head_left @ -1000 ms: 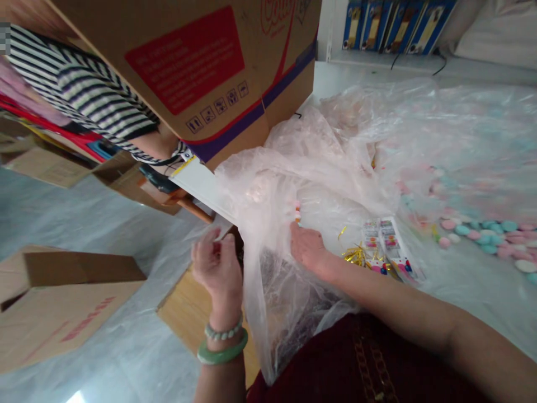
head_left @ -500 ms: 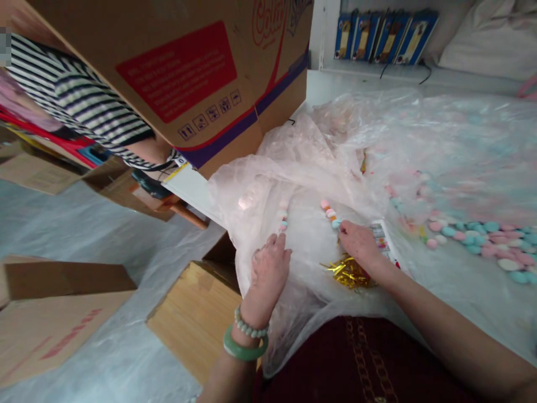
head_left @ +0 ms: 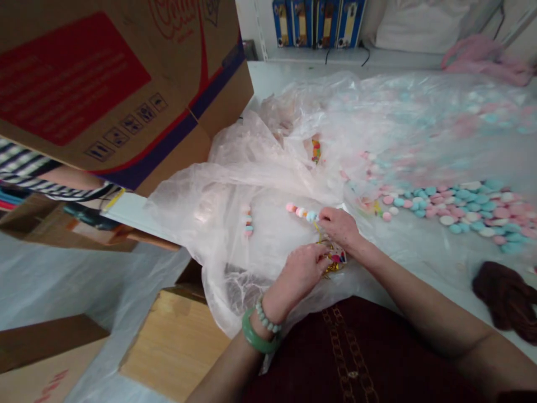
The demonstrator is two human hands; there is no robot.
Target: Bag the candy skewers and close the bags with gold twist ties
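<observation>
My right hand pinches one end of a short row of pastel candies, pink, white, orange-brown and light blue. That row points left from my fingertips. Just below it, my left hand has its fingertips closed together at a bunch of shiny gold ties; a thin gold strip shows between the two hands. What exactly the left fingertips grip is partly hidden. A second candy row lies apart on the clear plastic sheet. A printed card peeks out beside the gold ties.
Loose pink, blue and white candies spread over the right side, partly under plastic. A large cardboard box stands at the left, hiding a person in a striped sleeve. Dark brown cloth lies at right; blue boxes stand behind.
My left hand has left the candy row on the left and moved right to the gold ties. The candy row in my right hand has turned flatter. The view has swung right.
</observation>
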